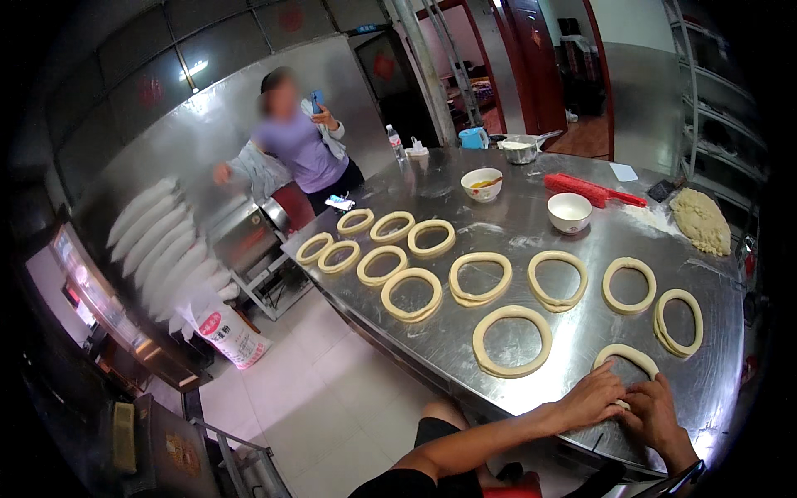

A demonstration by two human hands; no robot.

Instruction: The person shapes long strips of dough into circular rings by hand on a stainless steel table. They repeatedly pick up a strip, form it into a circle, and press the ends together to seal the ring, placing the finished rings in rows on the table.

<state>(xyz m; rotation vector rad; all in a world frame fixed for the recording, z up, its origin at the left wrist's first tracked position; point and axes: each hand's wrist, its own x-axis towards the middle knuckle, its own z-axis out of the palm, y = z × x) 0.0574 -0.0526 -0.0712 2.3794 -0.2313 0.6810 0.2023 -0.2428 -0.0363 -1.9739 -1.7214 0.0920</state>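
Note:
At the near right of the steel table, both my hands are on a ring of pale dough (636, 357). My left hand (591, 397) pinches its near left side with the fingers drawn together. Close beside it, my right hand (654, 412) grips the near right side, its fingers curled onto the dough. The ring's near edge is partly hidden under my fingers. Just to the left lies a larger dough ring (477, 339), and a further dough ring (658, 325) is beyond my right hand. Several more rings run in rows toward the table's far left.
The metal table (448, 365) carries a white bowl (569, 217), a bowl with yellow contents (480, 192), a red brush (577, 189), a dough lump (700, 224), a saucepan (520, 154) and a bottle (396, 146). A person (303, 153) holding a phone stands beyond, near stacked white sacks (158, 236).

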